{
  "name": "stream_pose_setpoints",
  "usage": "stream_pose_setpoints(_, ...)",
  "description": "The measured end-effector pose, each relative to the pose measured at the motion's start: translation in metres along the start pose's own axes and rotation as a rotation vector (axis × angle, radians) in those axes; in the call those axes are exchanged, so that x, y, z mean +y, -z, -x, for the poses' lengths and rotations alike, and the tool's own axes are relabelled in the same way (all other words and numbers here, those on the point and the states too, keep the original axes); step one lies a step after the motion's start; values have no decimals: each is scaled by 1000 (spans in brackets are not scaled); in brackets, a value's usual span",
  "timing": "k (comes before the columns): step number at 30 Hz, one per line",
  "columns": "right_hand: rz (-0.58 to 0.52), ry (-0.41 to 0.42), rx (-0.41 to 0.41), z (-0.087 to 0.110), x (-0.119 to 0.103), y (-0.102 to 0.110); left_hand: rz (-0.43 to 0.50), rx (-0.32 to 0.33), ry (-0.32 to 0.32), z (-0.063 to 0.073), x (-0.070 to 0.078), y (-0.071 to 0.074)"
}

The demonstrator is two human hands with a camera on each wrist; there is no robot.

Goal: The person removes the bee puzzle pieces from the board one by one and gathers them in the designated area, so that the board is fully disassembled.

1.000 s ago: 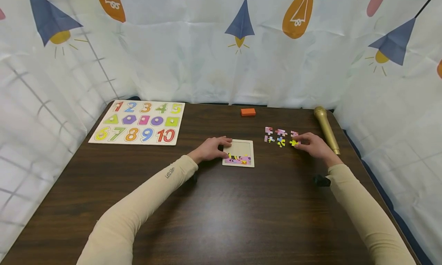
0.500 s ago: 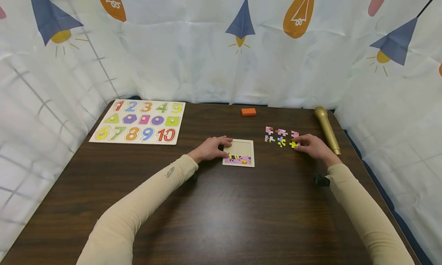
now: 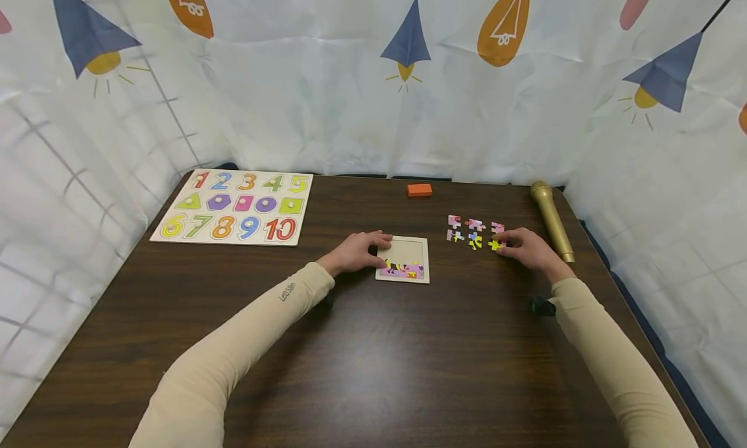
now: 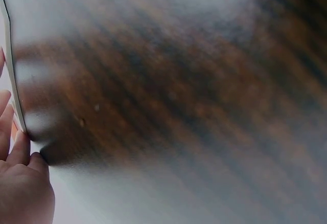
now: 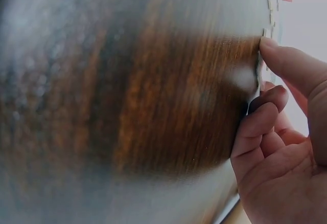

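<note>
A number-and-shape puzzle board (image 3: 231,205) lies at the far left of a dark wood-grain table (image 3: 373,344), an orange block (image 3: 419,190) near the back edge and a gold microphone-shaped object (image 3: 553,224) at right, before a white curtain (image 3: 350,104) printed with blue lamps (image 3: 406,36) and orange light bulbs (image 3: 504,23).

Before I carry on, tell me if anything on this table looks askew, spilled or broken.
Nothing stands out. The number board shows 1 to 10 in order, the puzzle tray lies flat with only its near part filled, and the loose pieces sit in two rows. The gold rod lies slanted, yet wholly on the table.
</note>
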State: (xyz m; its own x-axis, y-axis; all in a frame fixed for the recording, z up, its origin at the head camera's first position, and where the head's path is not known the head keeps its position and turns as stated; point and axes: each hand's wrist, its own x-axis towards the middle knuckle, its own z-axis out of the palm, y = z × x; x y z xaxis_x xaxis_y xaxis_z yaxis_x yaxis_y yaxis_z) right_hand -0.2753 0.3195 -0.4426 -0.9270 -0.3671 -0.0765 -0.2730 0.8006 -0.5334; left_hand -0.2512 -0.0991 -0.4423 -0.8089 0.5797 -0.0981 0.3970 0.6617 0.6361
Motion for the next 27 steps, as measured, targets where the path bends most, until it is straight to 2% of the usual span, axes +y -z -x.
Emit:
stream_pose_setpoints(20, -2, -73, 12, 2, 0, -1, 3, -5, 4, 0, 0, 0)
stream_pose_setpoints(27, -8, -74, 16, 2, -2, -1, 6, -10, 13, 0, 1, 1)
